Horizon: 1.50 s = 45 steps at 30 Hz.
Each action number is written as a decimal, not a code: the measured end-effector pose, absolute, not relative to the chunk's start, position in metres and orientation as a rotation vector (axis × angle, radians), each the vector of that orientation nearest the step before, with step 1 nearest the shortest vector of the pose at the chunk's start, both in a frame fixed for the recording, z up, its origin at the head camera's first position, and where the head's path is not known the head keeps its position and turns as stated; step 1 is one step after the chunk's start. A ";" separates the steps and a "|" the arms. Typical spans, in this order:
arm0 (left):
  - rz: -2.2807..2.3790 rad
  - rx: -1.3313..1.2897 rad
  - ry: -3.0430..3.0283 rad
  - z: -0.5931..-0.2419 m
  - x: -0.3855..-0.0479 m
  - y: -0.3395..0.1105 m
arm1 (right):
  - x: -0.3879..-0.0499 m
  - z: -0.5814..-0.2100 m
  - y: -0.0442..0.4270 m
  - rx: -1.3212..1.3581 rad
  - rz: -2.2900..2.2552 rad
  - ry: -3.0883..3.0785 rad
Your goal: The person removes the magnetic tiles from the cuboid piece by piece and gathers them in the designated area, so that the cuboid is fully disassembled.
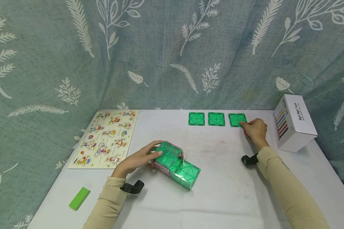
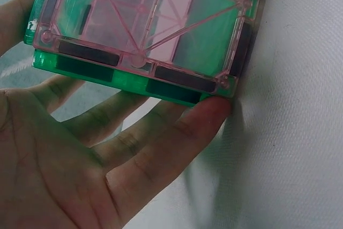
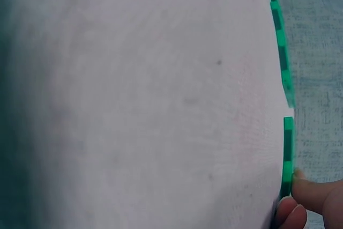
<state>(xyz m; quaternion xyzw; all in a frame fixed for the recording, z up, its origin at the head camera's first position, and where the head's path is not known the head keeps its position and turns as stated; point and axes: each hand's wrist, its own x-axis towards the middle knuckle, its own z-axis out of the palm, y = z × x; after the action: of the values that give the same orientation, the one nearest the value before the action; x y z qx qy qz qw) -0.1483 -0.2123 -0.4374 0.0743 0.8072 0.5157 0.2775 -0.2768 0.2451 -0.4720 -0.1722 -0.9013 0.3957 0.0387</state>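
A built block of clear green and pink magnetic tiles stands near the table's middle, with a lower green part reaching to the right. My left hand holds its left end, thumb on the top green tile, fingers at the far side. In the left wrist view the left hand has its fingers against the edge of the pink and green tiles. Along the back lie three flat green square tiles. My right hand pinches the near right corner of the rightmost tile; the right wrist view shows its fingertips at that tile's edge.
A picture puzzle board lies at the left, with a light green block nearer the front. A white box stands at the back right. A patterned curtain hangs behind the white table.
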 end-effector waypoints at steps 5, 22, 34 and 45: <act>1.372 0.179 2.176 -0.438 -0.147 -0.213 | -0.276 -0.472 0.243 -0.503 1.186 -2.762; 1.346 0.204 2.197 -0.436 -0.142 -0.210 | -0.277 -0.470 0.250 -0.570 1.484 -2.744; 1.419 0.290 2.128 -0.437 -0.140 -0.215 | -0.266 -0.452 0.248 -0.445 1.236 -2.904; 1.362 0.313 2.173 -0.437 -0.137 -0.220 | -0.226 -0.424 0.198 0.313 1.028 -3.008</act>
<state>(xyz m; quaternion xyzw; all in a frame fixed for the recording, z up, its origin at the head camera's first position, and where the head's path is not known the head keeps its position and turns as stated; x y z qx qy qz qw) -0.1368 -0.2197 -0.4370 0.1165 0.8085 0.5068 0.2756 -0.2265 0.1981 -0.4239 0.0978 -0.9414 0.3218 -0.0262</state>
